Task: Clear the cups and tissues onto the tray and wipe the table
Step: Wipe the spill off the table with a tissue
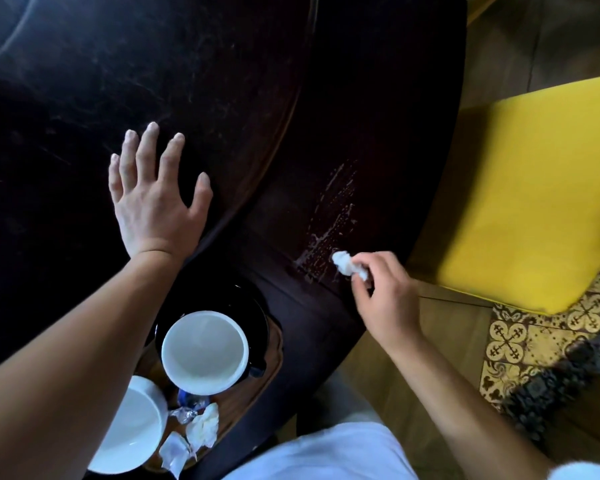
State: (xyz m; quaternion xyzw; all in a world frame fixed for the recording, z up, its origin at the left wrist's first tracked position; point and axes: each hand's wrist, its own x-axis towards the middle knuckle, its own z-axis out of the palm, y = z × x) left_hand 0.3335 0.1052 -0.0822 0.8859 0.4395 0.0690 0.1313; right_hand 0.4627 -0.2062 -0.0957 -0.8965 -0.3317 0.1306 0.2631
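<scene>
My right hand (383,299) pinched a crumpled white tissue (349,266), pointing toward the wet streak (329,220). My left hand (153,199) lay spread, left of the streak.

The left forearm (94,341) hides part of the tray (274,344) and lower cup (132,431).

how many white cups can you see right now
2. One white cup sits on a dark saucer on the tray; the other white cup is nearer the person, partly hidden under the left forearm. More could be hidden there.
</scene>
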